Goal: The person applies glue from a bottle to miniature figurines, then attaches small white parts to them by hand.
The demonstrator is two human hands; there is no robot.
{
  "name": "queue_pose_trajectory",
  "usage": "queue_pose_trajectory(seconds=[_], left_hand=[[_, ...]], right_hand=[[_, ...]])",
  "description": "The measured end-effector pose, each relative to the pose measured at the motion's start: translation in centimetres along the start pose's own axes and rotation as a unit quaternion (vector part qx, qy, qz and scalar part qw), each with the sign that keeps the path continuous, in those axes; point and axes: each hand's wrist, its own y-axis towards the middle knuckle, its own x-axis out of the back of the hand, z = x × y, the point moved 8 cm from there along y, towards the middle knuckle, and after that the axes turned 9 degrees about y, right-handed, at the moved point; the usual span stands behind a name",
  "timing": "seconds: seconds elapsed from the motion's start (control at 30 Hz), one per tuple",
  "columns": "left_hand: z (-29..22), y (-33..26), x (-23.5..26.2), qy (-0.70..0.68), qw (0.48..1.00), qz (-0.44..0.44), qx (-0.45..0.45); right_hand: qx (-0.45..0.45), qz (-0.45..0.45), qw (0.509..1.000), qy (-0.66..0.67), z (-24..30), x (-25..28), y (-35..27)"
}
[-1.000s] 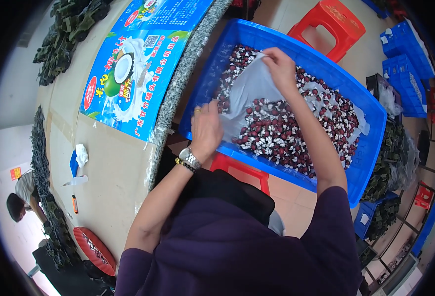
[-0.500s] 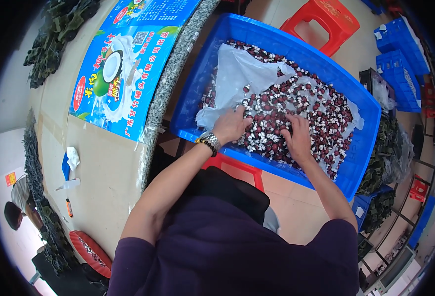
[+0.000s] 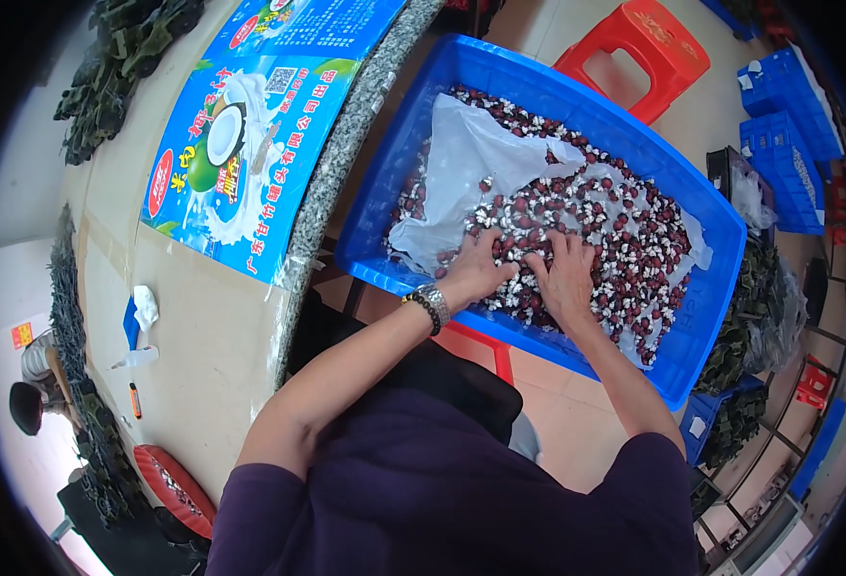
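Note:
Both hands reach into a large blue plastic bin (image 3: 370, 254) filled with many small dark-red, berry-like balls and white tufts (image 3: 615, 206). My left hand (image 3: 478, 272), with a watch and a beaded bracelet at the wrist, lies on the near part of the heap. Its thumb stands apart and the fingertips sink partly among the pieces. Just right of it, my right hand (image 3: 566, 280) rests on the heap with fingers spread and pointing away from me. Neither hand shows a grip on any one piece. A crumpled white plastic sheet (image 3: 485, 149) covers the bin's far left contents.
Left of the bin runs a table with a speckled stone edge (image 3: 346, 158) and a blue printed sheet (image 3: 250, 144). A glue bottle (image 3: 138, 357) and red basket (image 3: 169, 490) are on it. A red stool (image 3: 639, 62) stands beyond the bin; blue crates (image 3: 778, 163) are at right. Another person (image 3: 34, 403) is far left.
My left hand has moved right and slightly nearer, and my right hand slightly left, so they are closer together. The whole view has shifted a little.

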Motion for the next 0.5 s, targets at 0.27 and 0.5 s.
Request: queue_pose_trajectory(seconds=[0.27, 0.5], left_hand=[[-1.6, -0.2, -0.5, 0.022, 1.000, 0.002, -0.015], [-2.0, -1.4, -0.8, -0.185, 0.975, 0.053, 0.111]], right_hand=[[-0.012, 0.006, 0.996, 0.089, -1.9, -0.6, -1.7], [-0.041, -0.018, 0.997, 0.061, -1.2, -0.9, -1.6]])
